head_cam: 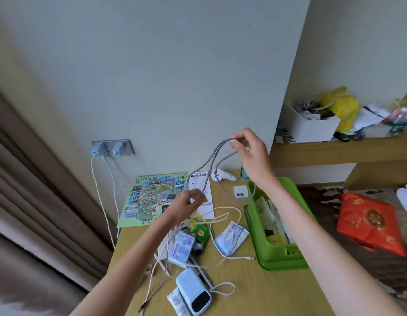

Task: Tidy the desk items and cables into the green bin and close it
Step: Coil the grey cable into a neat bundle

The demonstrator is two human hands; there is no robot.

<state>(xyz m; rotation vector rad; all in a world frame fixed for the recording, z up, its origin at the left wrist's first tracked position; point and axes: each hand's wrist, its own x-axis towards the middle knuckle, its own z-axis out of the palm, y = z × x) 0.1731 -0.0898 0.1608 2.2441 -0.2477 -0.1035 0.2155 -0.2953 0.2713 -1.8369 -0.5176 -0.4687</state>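
Right grip (237, 142) atop grey cable (211, 156), left grip (194, 200) below

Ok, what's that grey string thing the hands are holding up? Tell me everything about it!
It is a grey cable, woven-looking like braided cloth, folded into a long loop in the air above the desk. The right hand pinches the loop's top; the left hand grips the strands lower down. One strand trails down toward the green bin. Its plugs cannot be made out.

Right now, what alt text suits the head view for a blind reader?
The right hand pinches the top of a grey cable loop and the left hand grips it lower, above a cluttered desk. The green bin stands open.
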